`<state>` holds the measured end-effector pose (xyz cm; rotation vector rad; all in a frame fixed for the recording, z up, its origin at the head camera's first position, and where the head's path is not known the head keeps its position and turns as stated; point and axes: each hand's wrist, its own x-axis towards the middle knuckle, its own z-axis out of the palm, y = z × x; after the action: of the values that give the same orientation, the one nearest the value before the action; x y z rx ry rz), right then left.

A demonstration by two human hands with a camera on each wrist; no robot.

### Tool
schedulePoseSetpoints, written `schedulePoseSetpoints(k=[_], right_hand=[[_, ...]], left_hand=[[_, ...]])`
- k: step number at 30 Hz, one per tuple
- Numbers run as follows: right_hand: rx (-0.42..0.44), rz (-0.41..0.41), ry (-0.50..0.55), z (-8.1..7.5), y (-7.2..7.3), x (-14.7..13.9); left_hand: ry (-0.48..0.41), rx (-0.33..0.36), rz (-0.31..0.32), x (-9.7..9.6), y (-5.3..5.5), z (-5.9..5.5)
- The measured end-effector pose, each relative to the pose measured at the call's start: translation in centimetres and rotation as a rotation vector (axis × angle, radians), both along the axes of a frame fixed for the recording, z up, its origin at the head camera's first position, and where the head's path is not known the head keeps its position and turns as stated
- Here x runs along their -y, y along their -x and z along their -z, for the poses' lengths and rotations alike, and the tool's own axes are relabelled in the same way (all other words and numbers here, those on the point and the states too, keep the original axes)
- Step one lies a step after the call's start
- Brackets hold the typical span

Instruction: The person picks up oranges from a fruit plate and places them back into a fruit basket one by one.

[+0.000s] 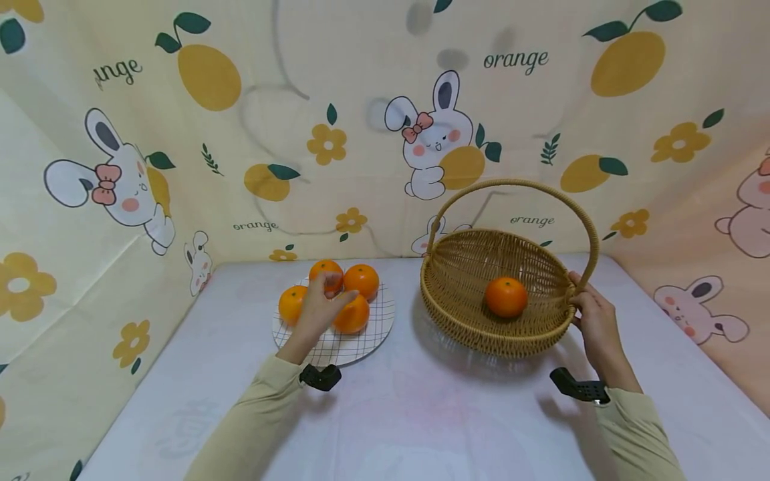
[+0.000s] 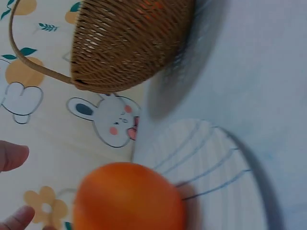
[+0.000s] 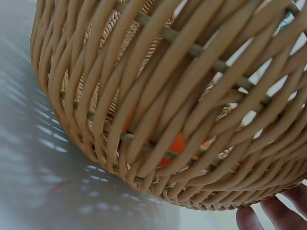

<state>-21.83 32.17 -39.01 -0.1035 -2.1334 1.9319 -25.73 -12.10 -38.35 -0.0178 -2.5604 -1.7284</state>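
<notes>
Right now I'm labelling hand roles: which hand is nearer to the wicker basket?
Right. The right hand grips the wicker basket by the foot of its handle; the left hand is away to the left, over the oranges on the plate.

My head feed is bright and even — a soft shadow spreads over the bench (image 1: 409,414) beneath the basket (image 1: 469,257), left of the right fingers (image 1: 588,304). In the right wrist view, light specks that shadow. My left wrist feed blurs — the orange (image 2: 129,199) beside the left fingers (image 2: 12,156) looks out of focus, the plate (image 2: 218,203) too.
</notes>
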Motion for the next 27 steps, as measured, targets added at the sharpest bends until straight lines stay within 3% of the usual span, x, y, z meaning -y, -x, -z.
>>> schedulePoseSetpoints(k=[12,17,27], right_hand=[[-0.010,-0.024,0.046,0.1,-0.2,0.0],[-0.011,-0.023,0.051,0.1,-0.2,0.1],[-0.005,0.003,0.038,0.2,-0.1,0.1]], left_hand=[[0.065,0.077,-0.061,-0.3,-0.3,2.2],[0.033,0.124,-0.076,-0.4,-0.2,3.1],[0.016,0.127,-0.086,-1.0,-0.3,3.5]])
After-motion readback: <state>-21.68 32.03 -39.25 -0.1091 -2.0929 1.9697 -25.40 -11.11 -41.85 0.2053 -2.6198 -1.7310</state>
